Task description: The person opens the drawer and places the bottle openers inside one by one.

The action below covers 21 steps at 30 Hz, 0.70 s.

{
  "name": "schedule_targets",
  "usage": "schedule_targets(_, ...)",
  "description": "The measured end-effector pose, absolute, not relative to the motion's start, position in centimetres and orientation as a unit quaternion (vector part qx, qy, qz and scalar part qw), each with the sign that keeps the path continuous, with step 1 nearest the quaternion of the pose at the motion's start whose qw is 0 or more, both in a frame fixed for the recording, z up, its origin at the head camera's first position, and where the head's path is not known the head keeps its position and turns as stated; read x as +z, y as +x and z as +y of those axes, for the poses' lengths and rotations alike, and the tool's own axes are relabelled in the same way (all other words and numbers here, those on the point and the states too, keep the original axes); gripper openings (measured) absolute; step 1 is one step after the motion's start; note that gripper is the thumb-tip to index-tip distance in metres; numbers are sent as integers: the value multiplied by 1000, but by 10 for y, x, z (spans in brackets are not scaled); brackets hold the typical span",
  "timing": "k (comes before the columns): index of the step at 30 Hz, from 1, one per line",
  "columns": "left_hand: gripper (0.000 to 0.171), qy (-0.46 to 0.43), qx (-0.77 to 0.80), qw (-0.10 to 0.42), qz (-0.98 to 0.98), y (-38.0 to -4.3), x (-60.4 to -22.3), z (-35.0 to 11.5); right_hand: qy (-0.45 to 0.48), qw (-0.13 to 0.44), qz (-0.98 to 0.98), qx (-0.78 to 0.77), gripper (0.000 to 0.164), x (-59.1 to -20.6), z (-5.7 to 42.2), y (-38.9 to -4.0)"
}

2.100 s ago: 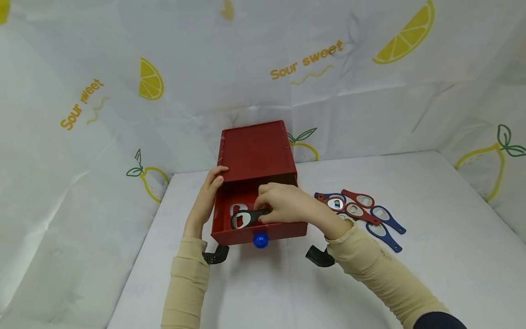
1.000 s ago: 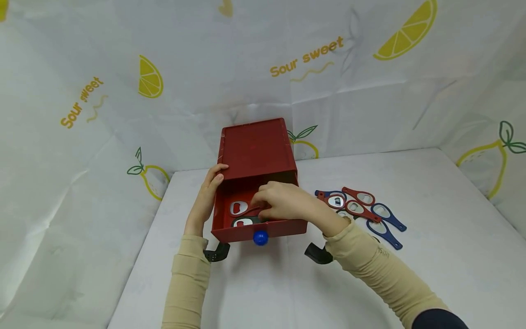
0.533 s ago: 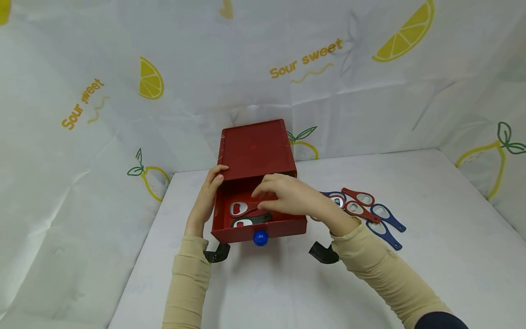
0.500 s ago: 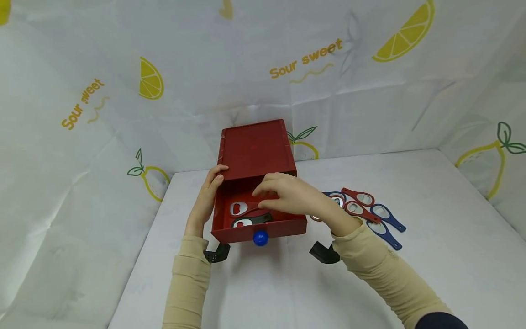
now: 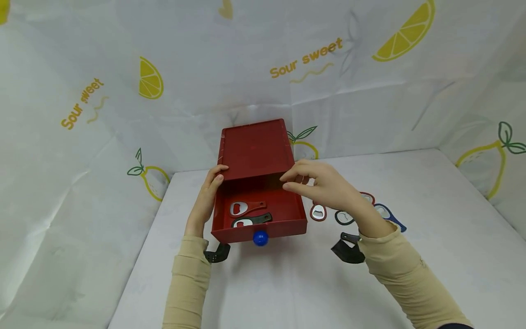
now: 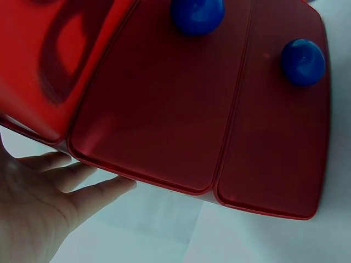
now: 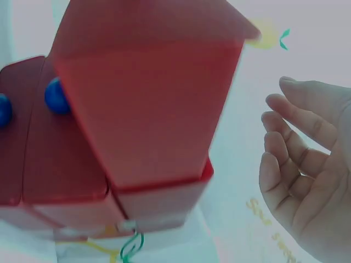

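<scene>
A red drawer box (image 5: 255, 148) stands at the back with its top drawer (image 5: 240, 235) pulled out. Inside that drawer lie a red bottle opener (image 5: 253, 206) and a black bottle opener (image 5: 262, 219), side by side. My left hand (image 5: 200, 208) rests against the box's left side, its fingers stretched along the wall in the left wrist view. Above the drawer's right edge, my right hand (image 5: 330, 186) holds nothing; its fingers are loosely bent, the thumb apart from them. In the right wrist view it is beside the box.
More bottle openers lie on the white table right of the box, partly hidden by the right arm: a red-rimmed one (image 5: 318, 213), a black-rimmed one (image 5: 344, 217) and a blue one (image 5: 396, 222). Lower drawers have blue knobs (image 6: 303, 62). A printed cloth (image 5: 185, 59) hangs behind.
My right hand let go of the black bottle opener in the drawer beside the red one, then rose and moved right, out over the drawer's edge. The left hand stays against the box.
</scene>
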<state>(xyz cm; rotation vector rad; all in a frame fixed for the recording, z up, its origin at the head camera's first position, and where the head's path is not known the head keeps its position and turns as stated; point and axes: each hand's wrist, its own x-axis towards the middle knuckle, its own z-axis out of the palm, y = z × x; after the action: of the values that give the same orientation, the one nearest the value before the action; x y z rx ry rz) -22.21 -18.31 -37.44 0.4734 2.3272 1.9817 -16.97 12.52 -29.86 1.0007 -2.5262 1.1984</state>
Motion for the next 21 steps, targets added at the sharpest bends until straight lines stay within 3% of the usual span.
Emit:
schedule_targets(9,31,150,629,26,763,-210,-356,-177,289,132,-854,412,15,-319,166,-170)
schedule_targets(21,32,163,628,25,761,-210,-359,-177,203,68,-907,362,14,-388,225,-168)
